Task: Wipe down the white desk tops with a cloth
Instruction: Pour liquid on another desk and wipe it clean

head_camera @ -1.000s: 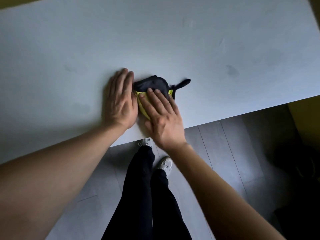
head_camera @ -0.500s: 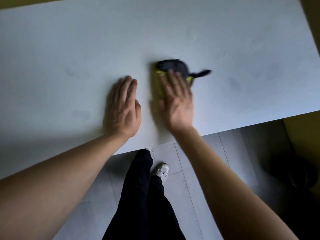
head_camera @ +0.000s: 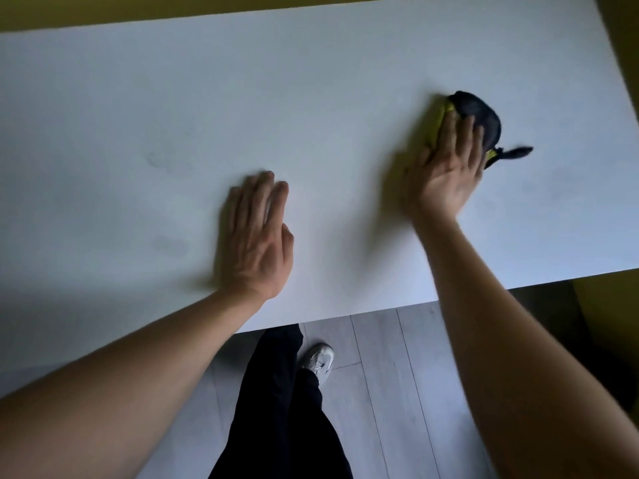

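A white desk top (head_camera: 173, 115) fills most of the view. A bunched black and yellow cloth (head_camera: 479, 114) lies on it toward the right. My right hand (head_camera: 449, 167) presses flat on the cloth with straight fingers and covers its near part. A dark strap of the cloth sticks out to the right. My left hand (head_camera: 257, 236) rests flat on the bare desk near the front edge, well left of the cloth, and holds nothing.
The desk's front edge runs across the lower half, with grey plank floor (head_camera: 397, 392) below it. My dark trousers (head_camera: 276, 409) and a white shoe (head_camera: 320, 357) stand close to that edge. Yellow wall shows past the far and right edges. Faint smudges mark the left part.
My right hand has slid the cloth from beside my left hand out to the right and farther away. My left hand has stayed flat in about the same spot.
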Tool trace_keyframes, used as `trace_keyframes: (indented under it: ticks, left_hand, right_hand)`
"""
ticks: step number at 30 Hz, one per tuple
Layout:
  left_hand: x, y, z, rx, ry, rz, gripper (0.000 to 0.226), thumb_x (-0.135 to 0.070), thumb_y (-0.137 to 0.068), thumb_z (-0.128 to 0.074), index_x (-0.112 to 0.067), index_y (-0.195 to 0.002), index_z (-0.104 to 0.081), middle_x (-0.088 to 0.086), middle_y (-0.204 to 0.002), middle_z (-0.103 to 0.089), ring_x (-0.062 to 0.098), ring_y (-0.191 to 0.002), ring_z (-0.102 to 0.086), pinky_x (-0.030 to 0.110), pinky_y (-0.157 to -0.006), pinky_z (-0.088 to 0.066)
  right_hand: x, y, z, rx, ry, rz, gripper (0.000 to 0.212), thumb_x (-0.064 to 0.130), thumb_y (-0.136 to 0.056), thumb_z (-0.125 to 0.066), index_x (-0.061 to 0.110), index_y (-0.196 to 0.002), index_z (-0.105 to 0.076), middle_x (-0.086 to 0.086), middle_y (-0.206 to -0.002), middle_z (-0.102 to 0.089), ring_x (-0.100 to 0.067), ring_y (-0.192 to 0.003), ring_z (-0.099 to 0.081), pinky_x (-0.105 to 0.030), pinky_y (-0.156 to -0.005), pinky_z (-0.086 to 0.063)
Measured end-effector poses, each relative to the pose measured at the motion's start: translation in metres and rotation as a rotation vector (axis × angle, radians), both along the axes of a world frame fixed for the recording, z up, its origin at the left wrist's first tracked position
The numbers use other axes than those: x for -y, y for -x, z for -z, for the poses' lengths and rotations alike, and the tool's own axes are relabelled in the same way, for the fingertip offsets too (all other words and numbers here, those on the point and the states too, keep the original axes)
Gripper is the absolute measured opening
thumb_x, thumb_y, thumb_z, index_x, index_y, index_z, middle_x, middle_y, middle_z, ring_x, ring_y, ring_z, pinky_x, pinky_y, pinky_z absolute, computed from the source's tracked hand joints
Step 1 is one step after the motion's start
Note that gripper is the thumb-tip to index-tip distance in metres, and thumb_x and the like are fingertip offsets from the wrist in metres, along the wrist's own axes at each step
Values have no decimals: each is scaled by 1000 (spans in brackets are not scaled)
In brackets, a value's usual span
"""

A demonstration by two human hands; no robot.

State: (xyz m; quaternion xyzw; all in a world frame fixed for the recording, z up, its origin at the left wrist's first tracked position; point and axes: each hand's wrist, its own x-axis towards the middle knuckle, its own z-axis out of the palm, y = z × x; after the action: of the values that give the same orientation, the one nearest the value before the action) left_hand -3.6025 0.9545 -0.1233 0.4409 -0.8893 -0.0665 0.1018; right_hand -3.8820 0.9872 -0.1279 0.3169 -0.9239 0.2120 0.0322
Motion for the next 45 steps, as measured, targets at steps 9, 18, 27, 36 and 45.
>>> trace_keyframes:
  ticks: [9,18,27,36,45]
  left_hand:
    - [26,22,-17,-47,-17,-128,47,-24,-83,-46,-10,-125,-61,19,-130,-58,42,-111,-55,50,-93,-40]
    - [158,55,-1,52,-53,-55,62,-32,-96,-32,-16,-156,-38,13,-167,-30,38,-150,-31,51,-125,-21]
    - [158,54,4,-15,-58,-90,66,-28,-95,-29,-10,-158,-38,11,-167,-33,32,-155,-29,45,-129,-16]
    - [157,57,2,37,-53,-97,69,-29,-95,-23,-9,-161,-32,10,-170,-28,29,-158,-24,44,-130,-14]
    - [161,56,4,31,-29,-84,69,-27,-95,-28,-4,-159,-36,15,-168,-32,33,-156,-27,50,-129,-18]
  right_hand:
    - [30,-112,-8,-24,56,-796,55,46,-99,-45,24,-149,-50,-6,-157,-43,-23,-149,-35,-46,-122,-27]
    - [44,60,-7,66,-51,-120,70,39,-88,-34,25,-157,-35,-5,-165,-28,-26,-154,-20,-43,-125,-17]
    - [108,-84,-3,-54,62,-599,59,43,-95,-48,18,-148,-51,-11,-154,-46,-30,-146,-39,-47,-120,-30]
    - [103,65,-2,1,-25,-284,64,40,-91,-42,21,-152,-45,-11,-159,-39,-30,-149,-31,-44,-121,-28]
    - [174,-60,4,-52,76,-534,58,36,-89,-57,18,-144,-56,-14,-149,-51,-34,-141,-45,-47,-119,-30]
